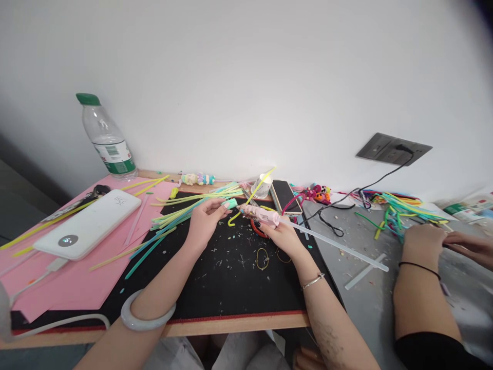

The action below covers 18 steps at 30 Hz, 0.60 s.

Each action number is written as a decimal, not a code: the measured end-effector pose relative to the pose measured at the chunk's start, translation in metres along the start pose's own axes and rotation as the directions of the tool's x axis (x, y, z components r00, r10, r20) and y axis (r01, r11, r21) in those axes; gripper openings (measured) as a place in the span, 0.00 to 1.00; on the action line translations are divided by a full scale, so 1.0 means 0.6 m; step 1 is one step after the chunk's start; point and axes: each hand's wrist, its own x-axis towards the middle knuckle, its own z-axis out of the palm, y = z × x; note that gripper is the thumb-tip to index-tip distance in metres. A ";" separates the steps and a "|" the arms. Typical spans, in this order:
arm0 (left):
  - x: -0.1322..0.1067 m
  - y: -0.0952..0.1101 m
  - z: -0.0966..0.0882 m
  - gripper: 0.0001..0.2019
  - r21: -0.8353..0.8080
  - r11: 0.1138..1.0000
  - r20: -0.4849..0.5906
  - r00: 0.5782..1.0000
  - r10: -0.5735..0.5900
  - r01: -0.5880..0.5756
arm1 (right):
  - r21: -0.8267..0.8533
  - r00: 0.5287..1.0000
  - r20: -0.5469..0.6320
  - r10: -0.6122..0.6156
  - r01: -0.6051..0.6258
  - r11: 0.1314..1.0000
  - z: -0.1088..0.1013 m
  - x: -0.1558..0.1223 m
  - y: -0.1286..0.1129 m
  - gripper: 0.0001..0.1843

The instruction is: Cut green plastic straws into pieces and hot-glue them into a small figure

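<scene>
My left hand [205, 220] pinches a small mint-green fuzzy piece [230, 204] between thumb and fingertips. Wrapped round a pale pink hot glue gun [264, 215] is my right hand [283, 236]. The gun's nozzle points left, close to the mint-green piece; I cannot tell whether they touch. A long translucent glue stick [339, 245] sticks out of its back to the right. Behind the gun, a bent yellow pipe cleaner [259, 189] leans by a white paper cup [262, 188]. Green, yellow and blue pipe cleaners [169, 218] lie left of my hands on the black mat [215, 277].
A white power bank [90, 223] lies on pink paper [103, 277] at left, below a plastic bottle [111, 141]. A phone [287, 197] lies behind the gun. A black cable [370, 184] runs to the wall socket [393, 149]. A co-worker's hands [425, 241] are at right, near more pipe cleaners [396, 208].
</scene>
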 end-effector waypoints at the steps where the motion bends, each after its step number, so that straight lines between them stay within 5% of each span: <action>1: 0.000 0.000 0.000 0.21 0.002 1.000 0.003 1.000 -0.003 0.003 | 0.001 1.000 0.005 -0.010 0.010 1.000 0.000 0.000 -0.001 0.16; 18: 0.001 -0.004 0.000 0.17 0.047 0.999 0.070 0.997 -0.011 0.008 | 0.081 0.995 0.007 -0.096 0.096 0.992 -0.007 0.006 -0.010 0.19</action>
